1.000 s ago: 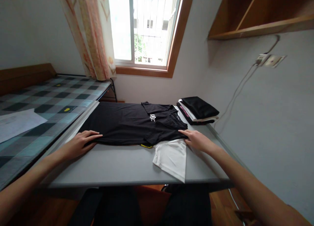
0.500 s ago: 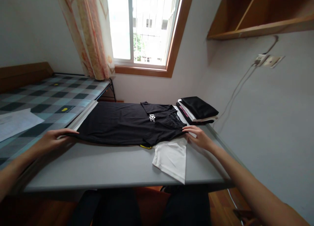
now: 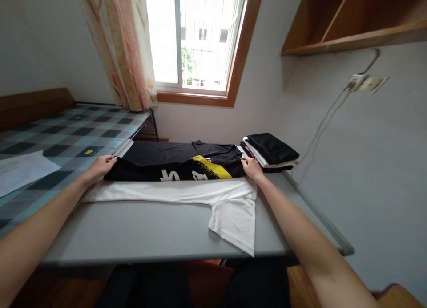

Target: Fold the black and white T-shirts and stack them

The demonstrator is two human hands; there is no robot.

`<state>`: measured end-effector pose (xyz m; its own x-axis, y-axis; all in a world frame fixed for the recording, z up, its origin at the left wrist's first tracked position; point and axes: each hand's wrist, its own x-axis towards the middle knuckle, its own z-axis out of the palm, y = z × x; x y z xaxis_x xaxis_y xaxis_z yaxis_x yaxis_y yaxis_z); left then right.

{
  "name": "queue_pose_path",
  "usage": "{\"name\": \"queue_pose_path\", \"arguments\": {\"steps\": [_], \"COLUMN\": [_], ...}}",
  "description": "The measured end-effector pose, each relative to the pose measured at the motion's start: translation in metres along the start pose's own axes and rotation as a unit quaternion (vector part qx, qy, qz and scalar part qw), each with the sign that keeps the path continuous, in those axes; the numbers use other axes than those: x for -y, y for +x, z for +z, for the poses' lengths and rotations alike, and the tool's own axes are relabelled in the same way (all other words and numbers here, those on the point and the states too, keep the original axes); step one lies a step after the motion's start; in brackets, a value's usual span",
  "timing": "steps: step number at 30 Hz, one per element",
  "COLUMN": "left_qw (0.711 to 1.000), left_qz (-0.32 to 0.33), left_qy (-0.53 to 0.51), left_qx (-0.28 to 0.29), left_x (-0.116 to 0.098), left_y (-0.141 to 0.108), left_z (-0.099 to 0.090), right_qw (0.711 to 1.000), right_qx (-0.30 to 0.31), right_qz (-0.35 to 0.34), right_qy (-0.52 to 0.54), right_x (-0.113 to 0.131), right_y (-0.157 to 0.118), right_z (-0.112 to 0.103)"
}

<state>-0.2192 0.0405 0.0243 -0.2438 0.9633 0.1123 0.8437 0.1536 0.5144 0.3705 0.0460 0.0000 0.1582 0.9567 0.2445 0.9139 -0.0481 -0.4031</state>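
Grey table (image 3: 150, 232); black T-shirt (image 3: 182, 169), over white T-shirt (image 3: 233, 212), spans left hand (image 3: 102, 165) to right hand (image 3: 251, 168); left pinching hem near table's left edge, right pinching shoulder

A bedroom, with checked mattress (image 3: 83, 131) and curtain (image 3: 125, 54)

The person's left grip (image 3: 104, 165) pinched the hem end of a black T-shirt (image 3: 167, 153), and the right grip (image 3: 250, 167) pinched it near the collar. Between them its near side was held up, showing white lettering and a yellow band. A white garment (image 3: 150, 191) lay flat beneath on the gray table (image 3: 150, 230), one sleeve spread toward the near edge. A stack of folded clothes (image 3: 272, 147) sat just beyond the right grip. To the left was a checkered mattress (image 3: 110, 122) bearing paper (image 3: 28, 171); behind, a curtain (image 3: 125, 45) hung beside a window (image 3: 207, 41).
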Motion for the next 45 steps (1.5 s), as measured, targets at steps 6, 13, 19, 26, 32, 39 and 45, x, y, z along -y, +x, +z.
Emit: {"name": "queue_pose_path", "arguments": {"steps": [6,13,19,26,32,39,45], "left_qw": [0.997,0.989,0.984,0.984,0.976,0.980,0.954], "left_qz": [-0.008,-0.018,-0.016,-0.040,-0.081,-0.035,0.214], "left_qy": [0.074,0.132,0.142,0.146,0.111,0.109,0.094], "left_qx": [-0.021,-0.071,-0.104,-0.097,-0.168,-0.165,-0.190], "left_x": [0.001,0.001,0.001,0.000,0.005,0.007,-0.015], "left_y": [0.013,-0.010,-0.017,-0.014,0.000,-0.007,-0.025], "left_z": [0.015,0.030,0.038,0.037,0.035,0.034,0.047], "right_qw": [0.995,0.994,0.996,0.992,0.981,0.984,0.987], "right_qx": [-0.020,-0.064,-0.054,-0.016,-0.019,-0.071,-0.092], "right_qz": [0.070,0.083,0.068,0.120,0.190,0.126,-0.100], "right_qy": [-0.068,-0.034,-0.022,0.027,-0.038,-0.099,-0.085], "right_x": [0.001,-0.005,-0.008,-0.007,0.008,0.015,0.034], "right_y": [-0.008,-0.018,-0.016,0.002,-0.006,-0.016,-0.028], "right_z": [0.017,0.017,0.019,0.014,0.014,0.014,0.019]}}
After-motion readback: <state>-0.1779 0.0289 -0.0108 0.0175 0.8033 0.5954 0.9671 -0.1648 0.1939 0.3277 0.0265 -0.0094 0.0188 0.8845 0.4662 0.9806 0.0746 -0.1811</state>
